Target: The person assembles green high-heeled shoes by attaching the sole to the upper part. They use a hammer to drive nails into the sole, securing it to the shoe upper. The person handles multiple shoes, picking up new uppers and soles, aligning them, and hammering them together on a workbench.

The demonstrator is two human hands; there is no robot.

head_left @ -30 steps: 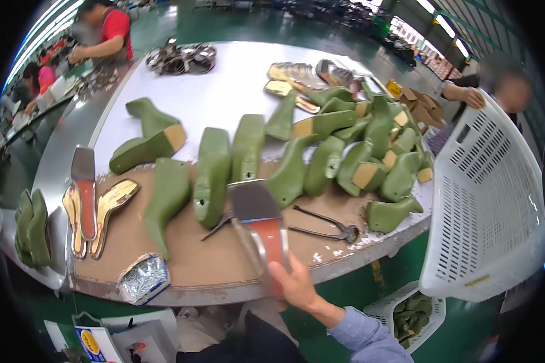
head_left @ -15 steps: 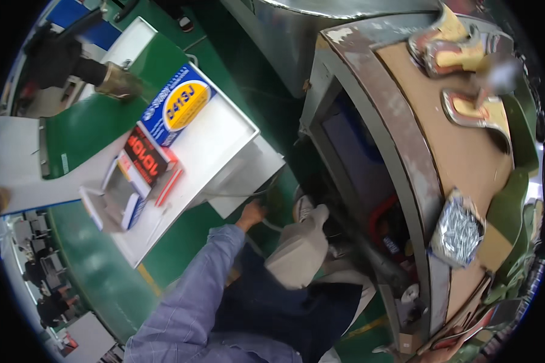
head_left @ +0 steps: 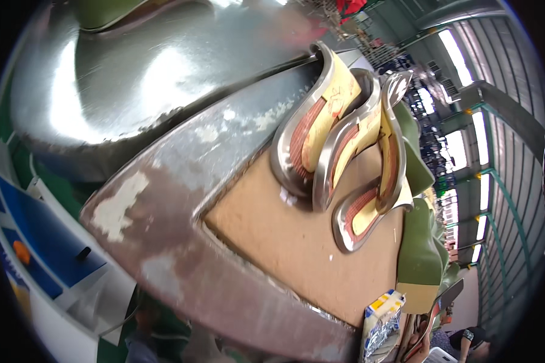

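Note:
Curved pieces with silvery rims and cream and reddish insides (head_left: 345, 130) lie clustered on a brown board (head_left: 266, 221). No hand touches them. Low in the picture, in shadow beside the worn table edge, a blurred skin-coloured patch above a bluish sleeve (head_left: 142, 348) appears to be my left arm; its fingers cannot be made out. At the lower right a partly cut-off hand (head_left: 422, 349) is close to dark, flat pieces, probably my right; its grip is hidden. Nearby stands an opened blue, white and yellow packet (head_left: 381, 323) with shiny silver contents.
A large rounded metal surface (head_left: 121, 91) borders the worn metal table frame (head_left: 169, 218). Curved green pieces (head_left: 419, 260) line the board's right side. A white-edged unit with blue panels (head_left: 36, 236) is at left. Another person (head_left: 469, 342) is at the lower right.
The view has swung right and upward, bringing the table and silvery-rimmed pieces closer. My left arm, plainly visible before, is now mostly hidden low in the picture.

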